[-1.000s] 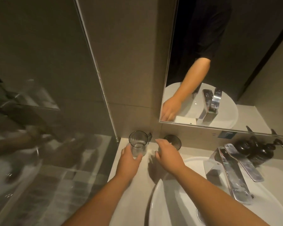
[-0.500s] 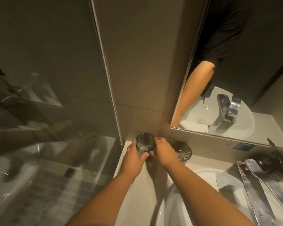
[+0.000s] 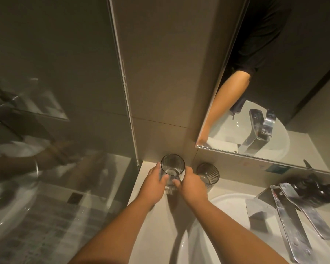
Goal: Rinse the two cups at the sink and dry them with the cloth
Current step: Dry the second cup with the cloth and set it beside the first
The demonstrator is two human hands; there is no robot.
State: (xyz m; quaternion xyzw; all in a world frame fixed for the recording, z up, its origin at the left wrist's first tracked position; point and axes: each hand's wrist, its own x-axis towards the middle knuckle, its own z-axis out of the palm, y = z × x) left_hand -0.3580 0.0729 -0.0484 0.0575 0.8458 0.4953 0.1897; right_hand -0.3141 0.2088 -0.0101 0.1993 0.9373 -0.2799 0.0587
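Note:
A smoky ribbed glass cup point(image 3: 172, 165) is at the back left corner of the white counter. My left hand point(image 3: 153, 182) grips it from the left, my right hand point(image 3: 191, 184) from the right, fingers curled around its lower part. A second ribbed glass cup point(image 3: 208, 175) stands upright just to the right, near the wall under the mirror, untouched. The white sink basin point(image 3: 227, 199) lies lower right. No cloth is in view.
A chrome faucet point(image 3: 286, 216) reaches over the basin at the right, with dark pump bottles point(image 3: 312, 189) behind it. A mirror point(image 3: 274, 82) hangs above. A glass partition point(image 3: 55, 130) closes off the left side. The white counter point(image 3: 151, 235) runs toward me.
My right hand moved left from beside the second cup onto the first cup, joining my left hand. The camera tilted, shifting the view.

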